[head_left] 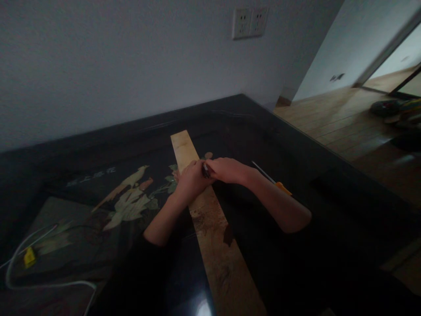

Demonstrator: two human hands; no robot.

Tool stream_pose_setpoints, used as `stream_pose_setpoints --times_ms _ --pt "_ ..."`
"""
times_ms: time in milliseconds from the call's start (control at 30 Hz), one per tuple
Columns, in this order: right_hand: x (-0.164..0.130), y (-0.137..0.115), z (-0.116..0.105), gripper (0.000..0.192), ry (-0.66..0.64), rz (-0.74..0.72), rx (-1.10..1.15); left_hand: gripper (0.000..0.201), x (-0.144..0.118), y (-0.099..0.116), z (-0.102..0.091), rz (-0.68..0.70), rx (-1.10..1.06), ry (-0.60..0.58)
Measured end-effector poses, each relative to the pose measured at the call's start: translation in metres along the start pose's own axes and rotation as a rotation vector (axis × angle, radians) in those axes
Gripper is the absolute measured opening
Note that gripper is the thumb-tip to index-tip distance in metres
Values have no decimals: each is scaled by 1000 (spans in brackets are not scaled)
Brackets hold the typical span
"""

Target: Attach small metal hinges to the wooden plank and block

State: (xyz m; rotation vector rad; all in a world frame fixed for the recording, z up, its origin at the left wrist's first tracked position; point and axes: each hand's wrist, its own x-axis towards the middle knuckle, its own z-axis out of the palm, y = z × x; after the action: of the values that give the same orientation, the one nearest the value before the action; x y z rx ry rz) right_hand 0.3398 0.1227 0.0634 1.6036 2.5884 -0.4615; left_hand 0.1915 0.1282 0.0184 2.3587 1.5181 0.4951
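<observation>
A long wooden board (210, 228) with dark stains lies lengthwise on the black patterned table (115, 145). Above its far part my two hands meet. My left hand (193, 176) is closed, its fingers curled round a small dark, shiny object (206, 170). From the other side my right hand (225, 169) closes on the same object, the fingers touching the left hand. Most of that object is hidden, so its kind cannot be made out. Whether either hand also presses on the board is not visible.
A screwdriver-like tool with an orange handle (283, 188) and thin shaft lies beyond my right forearm. At the left are a white cable (49, 285) and a yellow tag (29, 257). A wall with sockets (250, 23) borders the table's back.
</observation>
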Motion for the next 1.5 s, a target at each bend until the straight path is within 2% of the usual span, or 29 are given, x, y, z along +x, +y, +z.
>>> stream_pose_setpoints --times_ms 233,433,667,1233,1400,1500 --pt "-1 2 -3 35 14 -16 -1 35 1 -3 2 29 -25 9" --pt "-1 2 -3 37 18 38 -26 37 0 -2 2 16 -41 26" --pt "0 3 0 35 22 -9 -33 34 1 -3 1 14 -45 -6" --pt "-3 3 -6 29 80 -51 -56 32 0 -3 1 24 -76 -3" --pt "-8 4 -15 25 108 5 15 38 -1 -3 0 25 -57 5" --pt "-6 2 -13 36 121 70 -39 41 0 -3 0 21 -34 6"
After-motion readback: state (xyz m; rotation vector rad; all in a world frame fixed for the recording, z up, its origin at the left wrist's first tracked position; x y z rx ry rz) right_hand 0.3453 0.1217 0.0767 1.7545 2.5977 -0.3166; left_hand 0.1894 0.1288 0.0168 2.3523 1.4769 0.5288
